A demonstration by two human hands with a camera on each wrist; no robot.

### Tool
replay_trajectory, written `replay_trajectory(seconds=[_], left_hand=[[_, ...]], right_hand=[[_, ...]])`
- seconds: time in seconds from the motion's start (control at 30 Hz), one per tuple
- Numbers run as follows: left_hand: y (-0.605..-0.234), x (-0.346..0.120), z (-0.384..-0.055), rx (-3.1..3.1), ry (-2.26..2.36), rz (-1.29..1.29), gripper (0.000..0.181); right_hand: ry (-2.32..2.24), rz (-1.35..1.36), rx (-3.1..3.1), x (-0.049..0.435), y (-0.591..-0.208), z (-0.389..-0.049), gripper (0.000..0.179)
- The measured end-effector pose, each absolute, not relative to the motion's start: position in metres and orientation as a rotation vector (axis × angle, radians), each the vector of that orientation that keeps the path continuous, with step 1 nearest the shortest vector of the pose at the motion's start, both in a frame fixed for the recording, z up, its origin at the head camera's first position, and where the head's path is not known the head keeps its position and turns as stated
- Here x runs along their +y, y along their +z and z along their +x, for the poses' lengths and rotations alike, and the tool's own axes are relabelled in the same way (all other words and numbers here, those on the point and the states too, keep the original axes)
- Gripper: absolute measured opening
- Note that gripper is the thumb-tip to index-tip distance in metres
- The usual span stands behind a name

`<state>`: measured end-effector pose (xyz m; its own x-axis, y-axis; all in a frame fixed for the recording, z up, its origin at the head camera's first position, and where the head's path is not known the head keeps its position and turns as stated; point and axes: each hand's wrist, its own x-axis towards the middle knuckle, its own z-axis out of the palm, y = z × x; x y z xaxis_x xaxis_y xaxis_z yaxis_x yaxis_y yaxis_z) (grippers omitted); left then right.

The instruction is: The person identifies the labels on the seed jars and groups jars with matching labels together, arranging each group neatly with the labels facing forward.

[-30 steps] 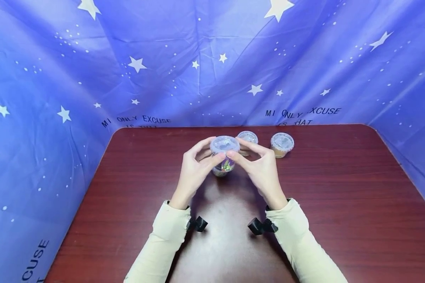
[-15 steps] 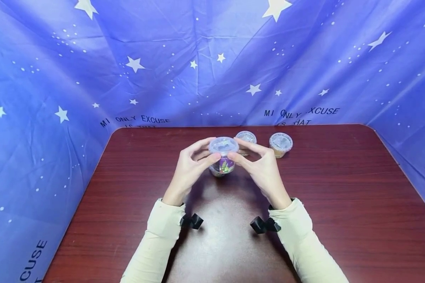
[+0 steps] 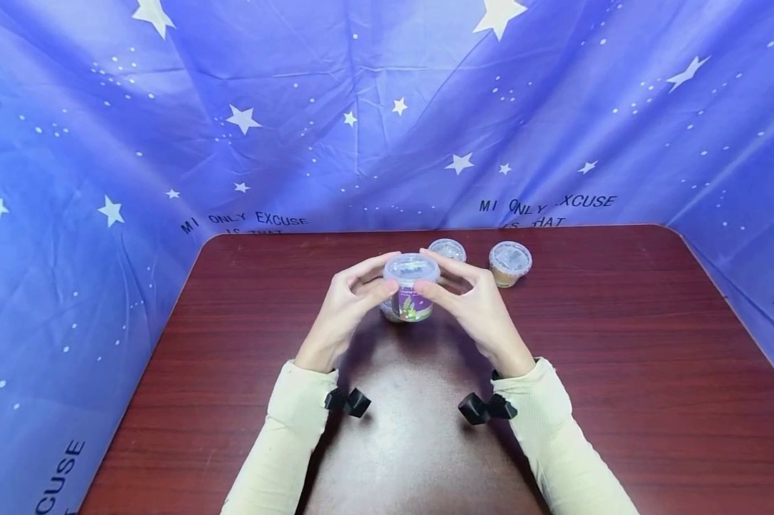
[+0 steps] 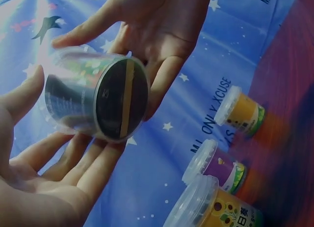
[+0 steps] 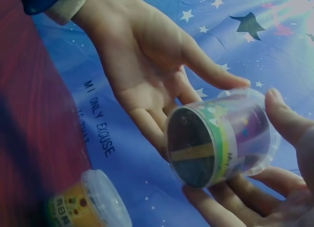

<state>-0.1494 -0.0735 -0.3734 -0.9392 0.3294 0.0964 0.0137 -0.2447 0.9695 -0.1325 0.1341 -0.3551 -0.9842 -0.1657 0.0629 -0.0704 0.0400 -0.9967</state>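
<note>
1. Hanging behind the desk and along both sides, a blue cloth (image 3: 374, 143) carries white stars and dark lettering.
2. The reddish-brown desk (image 3: 632, 372) shines brightly near its front middle.
3. Two pale sleeves (image 3: 274, 429) reach forward over it.
4. Both hands are grasping one tub, the left hand (image 3: 348, 304) and right hand (image 3: 480, 304) on opposite sides, thumbs nearest the wearer.
5. That purple-labelled tub (image 3: 414, 304) is held above the desk, lid uppermost.
6. Behind stand three more lidded tubs: a sunflower tub (image 4: 230, 207), mostly hidden in the head view; a small purple tub (image 4: 220, 169) by the right fingers; a yellow tub (image 3: 509, 268) farther right.
7. Black blocks (image 3: 356, 403) sit inside the wrists.
8. A tan strip (image 4: 127, 97) crosses the held tub's dark base.
</note>
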Motion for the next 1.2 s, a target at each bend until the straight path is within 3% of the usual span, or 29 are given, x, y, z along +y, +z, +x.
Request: replay_trajectory(seconds=[0.53,0.73,1.2], left_hand=[[-0.369,-0.052,-0.142,2.003,2.447,0.24,0.039],[-0.366,-0.048,-0.142,2.104,2.434,0.182,0.046],[-0.371,-0.064,-0.146,1.749,2.497,0.239,0.042]], right_hand=[[-2.394,-0.099,2.244,0.124,-0.359,-0.132,0.047],[-2.386,-0.142,2.316,0.121,-0.358,-0.131,0.046],[-2.251,-0.307,2.227,0.126,-0.359,-0.131,0.045]])
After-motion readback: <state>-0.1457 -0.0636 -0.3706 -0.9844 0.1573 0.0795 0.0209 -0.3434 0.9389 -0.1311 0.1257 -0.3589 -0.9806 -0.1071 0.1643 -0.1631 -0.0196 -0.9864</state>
